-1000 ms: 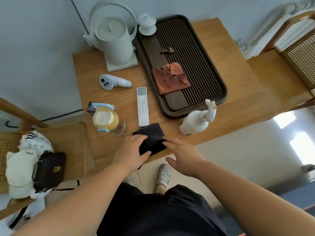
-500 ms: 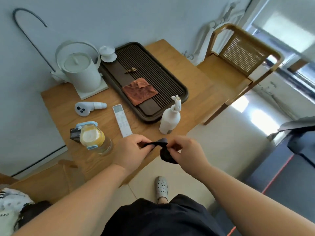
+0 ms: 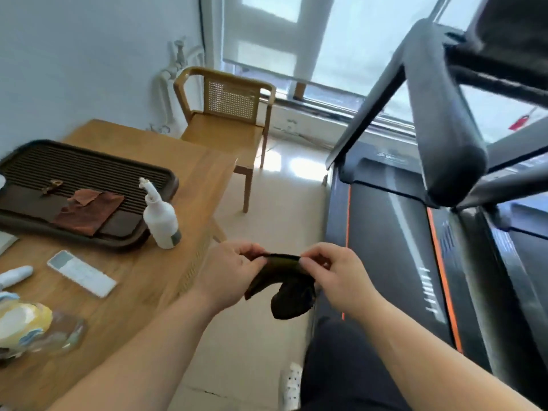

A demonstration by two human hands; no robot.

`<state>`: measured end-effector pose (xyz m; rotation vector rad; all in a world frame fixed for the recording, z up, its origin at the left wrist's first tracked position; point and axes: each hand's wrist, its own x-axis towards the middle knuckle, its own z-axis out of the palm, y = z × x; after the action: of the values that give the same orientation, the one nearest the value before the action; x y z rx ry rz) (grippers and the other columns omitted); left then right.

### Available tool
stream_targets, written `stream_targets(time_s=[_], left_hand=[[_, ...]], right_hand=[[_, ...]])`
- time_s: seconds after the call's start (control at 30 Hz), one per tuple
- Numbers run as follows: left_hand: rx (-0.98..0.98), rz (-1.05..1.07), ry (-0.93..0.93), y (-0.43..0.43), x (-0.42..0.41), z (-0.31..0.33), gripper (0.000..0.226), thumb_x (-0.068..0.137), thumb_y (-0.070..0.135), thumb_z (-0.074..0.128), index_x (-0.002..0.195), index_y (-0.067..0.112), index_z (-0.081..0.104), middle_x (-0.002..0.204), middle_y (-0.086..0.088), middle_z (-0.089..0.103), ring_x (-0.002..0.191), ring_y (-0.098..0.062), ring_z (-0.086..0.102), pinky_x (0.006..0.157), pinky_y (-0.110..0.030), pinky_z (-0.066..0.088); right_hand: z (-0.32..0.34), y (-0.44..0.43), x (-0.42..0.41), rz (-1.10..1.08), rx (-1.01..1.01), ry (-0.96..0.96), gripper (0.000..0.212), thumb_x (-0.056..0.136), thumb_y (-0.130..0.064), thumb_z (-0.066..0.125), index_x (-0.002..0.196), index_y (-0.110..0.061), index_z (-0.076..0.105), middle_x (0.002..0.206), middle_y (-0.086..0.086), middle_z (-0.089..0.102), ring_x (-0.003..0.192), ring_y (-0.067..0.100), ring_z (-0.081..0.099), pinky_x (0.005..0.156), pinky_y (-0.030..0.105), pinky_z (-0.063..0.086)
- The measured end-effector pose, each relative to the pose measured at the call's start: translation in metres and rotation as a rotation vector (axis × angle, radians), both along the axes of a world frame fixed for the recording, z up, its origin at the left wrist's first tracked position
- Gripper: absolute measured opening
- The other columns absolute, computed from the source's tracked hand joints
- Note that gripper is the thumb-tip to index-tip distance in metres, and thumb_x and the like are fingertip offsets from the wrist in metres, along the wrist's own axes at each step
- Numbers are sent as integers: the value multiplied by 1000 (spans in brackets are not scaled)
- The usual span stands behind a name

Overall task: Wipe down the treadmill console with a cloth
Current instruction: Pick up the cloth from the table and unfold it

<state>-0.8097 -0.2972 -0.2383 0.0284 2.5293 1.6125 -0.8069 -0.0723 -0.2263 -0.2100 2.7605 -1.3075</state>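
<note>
Wooden surface is running along the left, carrying a dark slatted tray with a rust-coloured rag lying on it. A white spray bottle is standing just beside the tray's near corner, and a white remote is lying flat nearer the person. Behind, a cane-backed chair is standing by the window.

Moving to the middle: the left hand is pinching one end of the dark cloth and the right hand is pinching the other. So the cloth is hanging in the air between them, off the surface and above the floor, with its lower part drooping in a bunch. Gripped at two ends like that, it looks like the person is opening or refolding it into a wiping pad.

Over on the right, the treadmill is lying ready, with a padded handrail jutting close to the camera. What seems to be its console is sitting at the top right corner, mostly cut off, and the cloth is not reaching it yet.
</note>
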Motion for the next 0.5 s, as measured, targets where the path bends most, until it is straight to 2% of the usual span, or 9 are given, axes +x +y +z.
stream_targets(time_s=[0.07, 0.13, 0.23, 0.3, 0.37, 0.43, 0.5], left_hand=[[-78, -96, 107, 38, -5, 10, 12, 85, 16, 75, 81, 27, 75, 72, 16, 67, 80, 3, 61, 64, -7, 43], [-140, -173, 164, 79, -6, 13, 14, 81, 13, 76, 79, 27, 76, 69, 16, 66, 79, -1, 61, 62, -9, 41], [-169, -268, 168, 143, -4, 9, 13, 81, 15, 75, 78, 28, 77, 71, 14, 68, 80, -4, 62, 62, -18, 45], [-174, -322, 171, 190, -2, 8, 9, 81, 17, 75, 80, 26, 78, 71, 14, 69, 83, -2, 62, 62, -16, 46], [-185, -400, 191, 246, 1, 9, 6, 81, 21, 76, 80, 27, 78, 70, 14, 68, 81, -1, 62, 62, -15, 46], [-186, -455, 229, 307, 1, 9, 6, 80, 22, 77, 81, 27, 78, 71, 13, 68, 77, -4, 62, 62, -12, 43], [-177, -483, 252, 371, -3, 17, 8, 79, 19, 78, 82, 26, 78, 74, 12, 69, 76, -5, 63, 63, -9, 41]], right_hand=[[1, 38, 11, -51, 127, 110, 15, 96, -18, 70, 87, -30, 72, 79, -15, 68, 79, 8, 64, 71, 18, 50], [-3, 74, 22, -80, 284, 212, 8, 96, -17, 68, 92, -24, 70, 85, -12, 66, 79, 9, 61, 73, 24, 51], [-7, 136, 35, -113, 371, 220, 5, 97, -20, 65, 95, -20, 70, 88, -8, 67, 80, 15, 63, 73, 25, 49], [-11, 184, 44, -80, 398, 198, 10, 94, -25, 61, 94, -22, 71, 87, -9, 66, 80, 13, 61, 74, 25, 48], [-20, 237, 52, -108, 452, 236, 13, 93, -28, 58, 92, -23, 71, 85, -8, 62, 77, 15, 59, 69, 32, 52], [-29, 287, 53, -296, 436, 310, 13, 93, -26, 58, 91, -23, 71, 83, -6, 57, 71, 19, 58, 59, 37, 52], [-28, 335, 50, -506, 289, 336, 11, 94, -20, 59, 96, -23, 70, 81, -9, 58, 70, 14, 58, 59, 33, 50]])
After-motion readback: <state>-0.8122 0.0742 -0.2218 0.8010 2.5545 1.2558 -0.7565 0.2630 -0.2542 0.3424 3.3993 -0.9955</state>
